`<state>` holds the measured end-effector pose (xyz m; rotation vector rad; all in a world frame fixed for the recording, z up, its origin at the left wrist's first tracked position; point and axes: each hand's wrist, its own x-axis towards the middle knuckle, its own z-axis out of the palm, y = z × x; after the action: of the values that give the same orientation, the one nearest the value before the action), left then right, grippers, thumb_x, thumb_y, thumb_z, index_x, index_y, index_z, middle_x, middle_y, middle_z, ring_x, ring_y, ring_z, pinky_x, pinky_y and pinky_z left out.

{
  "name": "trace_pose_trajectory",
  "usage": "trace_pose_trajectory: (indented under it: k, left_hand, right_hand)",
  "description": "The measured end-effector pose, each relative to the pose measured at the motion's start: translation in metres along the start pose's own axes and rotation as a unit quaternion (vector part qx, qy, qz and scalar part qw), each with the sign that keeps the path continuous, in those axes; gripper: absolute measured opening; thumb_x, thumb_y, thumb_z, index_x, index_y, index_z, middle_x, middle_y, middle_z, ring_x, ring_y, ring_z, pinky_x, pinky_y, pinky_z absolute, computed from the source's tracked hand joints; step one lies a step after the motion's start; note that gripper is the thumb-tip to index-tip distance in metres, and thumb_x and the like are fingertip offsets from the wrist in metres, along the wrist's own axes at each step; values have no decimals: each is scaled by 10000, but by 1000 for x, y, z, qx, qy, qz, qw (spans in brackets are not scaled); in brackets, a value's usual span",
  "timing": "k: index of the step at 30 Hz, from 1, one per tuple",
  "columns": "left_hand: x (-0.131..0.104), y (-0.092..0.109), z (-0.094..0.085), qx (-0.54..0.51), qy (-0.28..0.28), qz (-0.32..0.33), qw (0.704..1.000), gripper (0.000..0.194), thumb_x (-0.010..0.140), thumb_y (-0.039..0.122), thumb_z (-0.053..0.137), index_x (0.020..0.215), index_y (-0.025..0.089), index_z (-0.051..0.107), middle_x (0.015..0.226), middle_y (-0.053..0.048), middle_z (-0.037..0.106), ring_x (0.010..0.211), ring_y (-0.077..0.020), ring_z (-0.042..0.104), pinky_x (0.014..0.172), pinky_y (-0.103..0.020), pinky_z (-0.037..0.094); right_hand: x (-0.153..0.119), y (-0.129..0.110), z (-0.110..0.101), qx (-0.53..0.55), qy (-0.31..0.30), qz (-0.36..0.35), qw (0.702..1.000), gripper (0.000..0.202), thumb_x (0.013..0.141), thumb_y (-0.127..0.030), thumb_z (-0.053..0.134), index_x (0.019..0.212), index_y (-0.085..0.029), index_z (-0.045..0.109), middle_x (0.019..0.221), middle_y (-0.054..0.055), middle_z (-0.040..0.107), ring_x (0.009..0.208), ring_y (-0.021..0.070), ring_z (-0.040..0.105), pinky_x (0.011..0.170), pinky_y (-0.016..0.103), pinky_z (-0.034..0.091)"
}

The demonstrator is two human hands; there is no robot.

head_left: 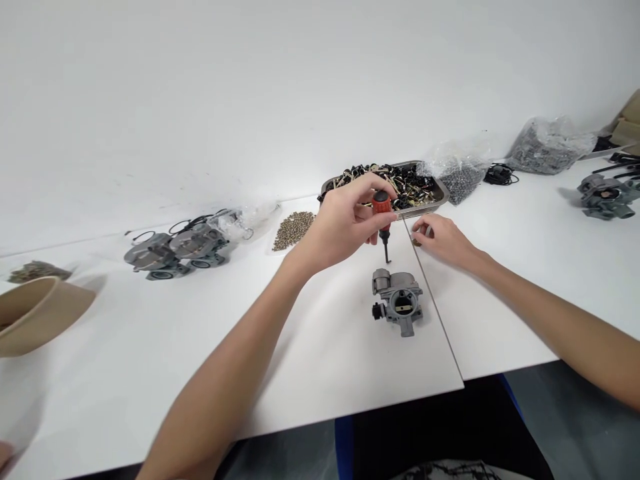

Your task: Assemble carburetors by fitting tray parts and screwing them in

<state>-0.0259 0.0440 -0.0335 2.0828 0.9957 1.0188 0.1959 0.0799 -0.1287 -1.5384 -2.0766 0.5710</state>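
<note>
My left hand (345, 217) is closed around the red handle of a screwdriver (383, 210), its shaft pointing down. A tiny dark piece shows at the tip, too small to name. Just below the tip, apart from it, a grey metal carburetor (399, 303) sits on the white table with its round bore facing me. To the right of the table seam, my right hand (440, 239) rests low over the tabletop. Its thumb and fingers are pinched together, with something small and brownish at the fingertips that I cannot make out.
Behind my hands stands a metal tray (443, 197) of mixed small parts. Left of it lies a pile of brass pieces (294, 230). More carburetors (155, 253) stand at left and far right. Plastic bags (547, 147) lie along the wall; a tan container (50, 313) is at left.
</note>
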Motion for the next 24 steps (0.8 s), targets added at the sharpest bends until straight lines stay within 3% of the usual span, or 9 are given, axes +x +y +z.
trace_pose_trajectory:
  k: [4,8,11,18,24]
  left_hand:
    - [0,1,-4,-12,18,13,1000,182,814,175,656,979,196,583,776,-8,647,489,-63,585,457,-204,510]
    - [-2,10,-11,-27,37,47,998,177,820,207,666,983,196,598,776,-19,659,527,-75,603,465,-209,530]
    - [-4,16,-15,-27,47,70,996,167,817,221,671,969,195,607,777,-26,670,584,-96,634,477,-216,543]
    - [-8,26,-15,-15,55,82,995,175,821,227,667,979,188,604,810,-37,685,652,-124,666,503,-242,558]
    - [-9,31,-16,-24,68,92,993,158,818,208,673,958,197,601,814,-22,677,657,-117,669,485,-230,555]
  right_hand:
    - [-1,0,4,46,11,-66,997,98,837,-221,601,896,-171,662,935,55,584,761,150,524,709,317,427]
    - [-4,-4,8,131,-79,-120,981,210,767,-289,713,965,-216,716,1019,58,571,806,159,524,714,318,445]
    - [-8,-11,10,169,-109,-133,970,284,727,-380,784,971,-243,736,1042,54,597,879,179,543,737,323,441]
    - [-14,-21,11,203,-59,-165,963,138,756,-344,775,824,-226,753,896,27,644,747,135,511,674,304,402]
    - [-14,-22,10,245,-73,-127,958,141,701,-337,806,751,-212,765,807,22,656,663,111,478,624,299,378]
